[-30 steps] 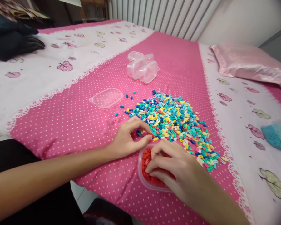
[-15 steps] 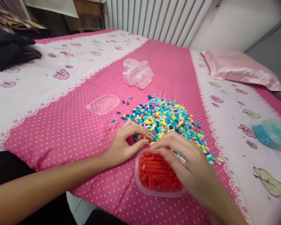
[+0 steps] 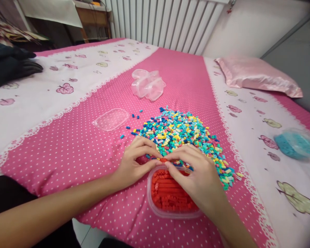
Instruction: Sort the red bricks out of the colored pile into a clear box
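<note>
A small red toy brick piece (image 3: 163, 159) is pinched at the fingertips of my left hand (image 3: 136, 161) and my right hand (image 3: 196, 164), which meet over it. Just below them stands a clear plastic tub (image 3: 150, 206), filled with red bricks (image 3: 170, 191), some joined in long rows; my right hand covers its right side. Behind my fingers spreads a pile of loose bricks (image 3: 181, 129) in blue, teal, yellow, white and pink. Exactly how many red bricks are between my fingers is hidden.
A clear lid (image 3: 111, 120) lies left of the pile. Several empty clear containers (image 3: 148, 85) are heaped farther back. On the right, a container of blue pieces (image 3: 296, 144) sits below a pink pillow (image 3: 258, 75). Dark gloves (image 3: 12, 63) lie at the far left of the bed.
My right hand has come left and down, so its fingertips now meet my left hand's at the red brick piece. The whole view has shifted slightly.
</note>
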`<state>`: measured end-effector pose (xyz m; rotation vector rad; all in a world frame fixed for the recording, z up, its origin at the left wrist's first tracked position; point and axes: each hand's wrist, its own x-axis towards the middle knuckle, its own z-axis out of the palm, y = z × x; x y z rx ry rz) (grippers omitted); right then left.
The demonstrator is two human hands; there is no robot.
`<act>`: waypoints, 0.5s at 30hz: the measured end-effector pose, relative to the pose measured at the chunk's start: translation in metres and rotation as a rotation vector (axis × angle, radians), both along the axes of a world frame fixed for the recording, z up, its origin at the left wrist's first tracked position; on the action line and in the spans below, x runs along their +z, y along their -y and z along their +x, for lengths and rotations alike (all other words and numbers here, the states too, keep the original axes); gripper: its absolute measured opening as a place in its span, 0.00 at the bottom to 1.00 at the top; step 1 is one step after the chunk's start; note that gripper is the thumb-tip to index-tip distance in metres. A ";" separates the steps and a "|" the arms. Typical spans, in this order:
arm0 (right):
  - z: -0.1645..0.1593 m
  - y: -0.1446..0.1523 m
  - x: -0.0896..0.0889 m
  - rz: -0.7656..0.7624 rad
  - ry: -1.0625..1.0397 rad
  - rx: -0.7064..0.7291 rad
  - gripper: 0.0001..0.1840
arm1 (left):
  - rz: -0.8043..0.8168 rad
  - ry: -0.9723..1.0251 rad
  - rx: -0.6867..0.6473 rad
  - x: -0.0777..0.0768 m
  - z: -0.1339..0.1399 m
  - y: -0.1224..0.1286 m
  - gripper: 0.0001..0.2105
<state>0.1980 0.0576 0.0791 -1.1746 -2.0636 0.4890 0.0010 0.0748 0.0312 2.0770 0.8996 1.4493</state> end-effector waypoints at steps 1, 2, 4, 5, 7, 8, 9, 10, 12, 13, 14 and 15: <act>0.000 -0.001 -0.001 0.021 -0.001 0.007 0.04 | 0.016 -0.002 -0.001 0.000 0.000 0.000 0.04; 0.001 -0.001 -0.001 0.041 -0.004 0.017 0.04 | 0.035 0.001 -0.006 0.000 0.000 0.000 0.05; 0.001 -0.002 -0.003 0.080 -0.011 0.034 0.05 | 0.063 0.012 -0.022 -0.001 0.000 -0.001 0.06; 0.001 -0.002 -0.004 0.098 -0.013 0.039 0.05 | 0.073 0.019 -0.029 -0.001 0.000 -0.001 0.06; 0.001 -0.002 -0.005 0.124 -0.012 0.044 0.06 | 0.079 0.032 -0.037 -0.001 0.001 -0.001 0.06; 0.001 -0.001 -0.006 0.137 -0.011 0.045 0.06 | 0.079 0.035 -0.040 -0.001 0.001 -0.001 0.06; 0.000 -0.001 -0.006 0.150 -0.010 0.046 0.06 | 0.080 0.038 -0.043 -0.001 0.002 -0.001 0.06; 0.000 -0.001 -0.006 0.163 -0.008 0.046 0.05 | 0.081 0.040 -0.045 -0.001 0.002 0.000 0.06; -0.001 -0.001 -0.006 0.196 -0.005 0.042 0.05 | 0.075 0.042 -0.050 -0.001 0.002 0.000 0.07; -0.001 -0.001 -0.006 0.213 -0.004 0.039 0.05 | 0.068 0.044 -0.052 -0.001 0.002 0.000 0.07; -0.001 -0.001 -0.006 0.227 -0.002 0.038 0.05 | 0.062 0.046 -0.054 -0.001 0.002 0.000 0.07; -0.002 0.000 -0.006 0.239 0.001 0.036 0.05 | 0.055 0.049 -0.054 -0.001 0.002 0.000 0.07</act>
